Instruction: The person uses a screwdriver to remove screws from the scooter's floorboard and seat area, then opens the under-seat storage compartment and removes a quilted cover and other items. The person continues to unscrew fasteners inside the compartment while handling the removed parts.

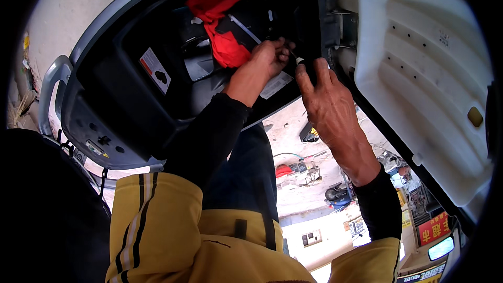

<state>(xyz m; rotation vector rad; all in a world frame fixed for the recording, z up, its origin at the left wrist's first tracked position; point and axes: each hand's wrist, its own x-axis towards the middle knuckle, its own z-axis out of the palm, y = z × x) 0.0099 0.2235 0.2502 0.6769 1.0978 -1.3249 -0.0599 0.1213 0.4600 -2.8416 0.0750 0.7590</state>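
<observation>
A dark scooter storage box (133, 81) gapes in front of me, its seat (424, 68) tipped up to the right with the pale underside showing. My left hand (264, 60) reaches over its near right rim, fingers curled in a pinch; what they grip is hidden in shadow. Close by on the right, my right hand (327, 94) is closed around a small white-tipped piece (299, 61), mostly covered by the fingers. A thin dark line seems to run from it toward the left fingertips. Beyond the left hand lie a red cloth (225, 39) and a pale thin rod (244, 29).
The seat hinge (346, 29) is right of the box. A grey grab rail (50, 94) sticks out at the left. Tools with a red part (285, 170) lie on the ground below. A mirror (440, 249) and a red sign (434, 229) show at lower right.
</observation>
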